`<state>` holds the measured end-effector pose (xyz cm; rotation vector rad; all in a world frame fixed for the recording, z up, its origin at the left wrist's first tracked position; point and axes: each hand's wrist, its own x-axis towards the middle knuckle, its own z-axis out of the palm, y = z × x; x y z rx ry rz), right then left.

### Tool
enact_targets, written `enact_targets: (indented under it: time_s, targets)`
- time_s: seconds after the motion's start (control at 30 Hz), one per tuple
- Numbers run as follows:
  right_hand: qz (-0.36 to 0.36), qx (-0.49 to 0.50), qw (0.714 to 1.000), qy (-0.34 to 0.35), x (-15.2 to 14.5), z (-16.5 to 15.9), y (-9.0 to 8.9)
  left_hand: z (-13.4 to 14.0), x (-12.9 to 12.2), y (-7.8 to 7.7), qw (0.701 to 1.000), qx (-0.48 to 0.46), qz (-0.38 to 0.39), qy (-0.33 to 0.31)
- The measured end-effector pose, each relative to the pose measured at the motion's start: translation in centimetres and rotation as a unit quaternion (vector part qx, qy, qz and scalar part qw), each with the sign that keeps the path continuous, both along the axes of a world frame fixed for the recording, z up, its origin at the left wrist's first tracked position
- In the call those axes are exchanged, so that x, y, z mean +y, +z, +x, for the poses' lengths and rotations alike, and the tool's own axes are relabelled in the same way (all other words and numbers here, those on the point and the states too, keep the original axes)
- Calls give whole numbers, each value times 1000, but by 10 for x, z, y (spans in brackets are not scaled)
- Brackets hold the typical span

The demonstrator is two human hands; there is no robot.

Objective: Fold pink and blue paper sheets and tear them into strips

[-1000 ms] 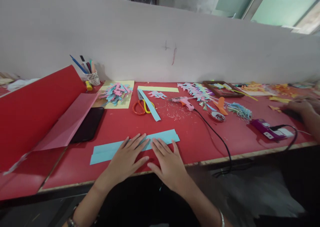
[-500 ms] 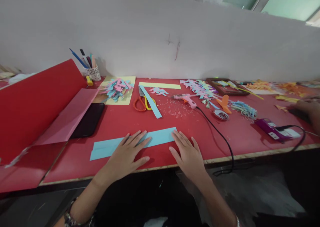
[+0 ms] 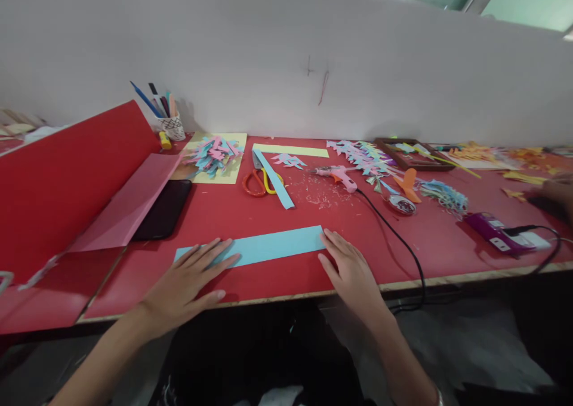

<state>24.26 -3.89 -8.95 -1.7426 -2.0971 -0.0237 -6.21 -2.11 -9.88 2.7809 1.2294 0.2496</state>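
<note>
A long strip of light blue paper [image 3: 273, 246] lies flat on the red tabletop in front of me. Over its left part rests my left hand [image 3: 188, 277], fingers stretched and spread, palm down. My right hand [image 3: 351, 268] touches the strip's right end with its fingertips, fingers extended and thumb apart. Beyond the strip, red-and-yellow-handled scissors [image 3: 255, 184] lie partly beneath a narrower blue paper strip [image 3: 274, 179]. The left end of the long strip is mostly covered by my left hand.
Behind are a pile of cut paper pieces [image 3: 217, 155], a pink glue gun [image 3: 342, 178] with a black cord, and a pen cup [image 3: 172, 126]. A phone [image 3: 165, 209] and red folder [image 3: 67, 185] lie left. A purple power strip [image 3: 496, 231] and another person's hand [image 3: 559, 191] are right.
My left hand has slid leftward along the blue strip, baring its middle. The separate layer edge at the left end no longer shows. My right hand stays at the right end.
</note>
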Motion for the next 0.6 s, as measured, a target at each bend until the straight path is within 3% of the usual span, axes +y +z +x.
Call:
enact_targets:
  time_s: [0.23, 0.33, 0.6]
  targets:
    - [-29, 40, 999, 7, 5, 11, 3, -10, 4, -8, 998, -31, 0, 56]
    - [-38, 49, 998, 21, 7, 17, 4, -8, 5, -9, 999, -12, 6, 51]
    - [20, 41, 999, -20, 5, 40, 1, -3, 4, -3, 998, -18, 18, 61]
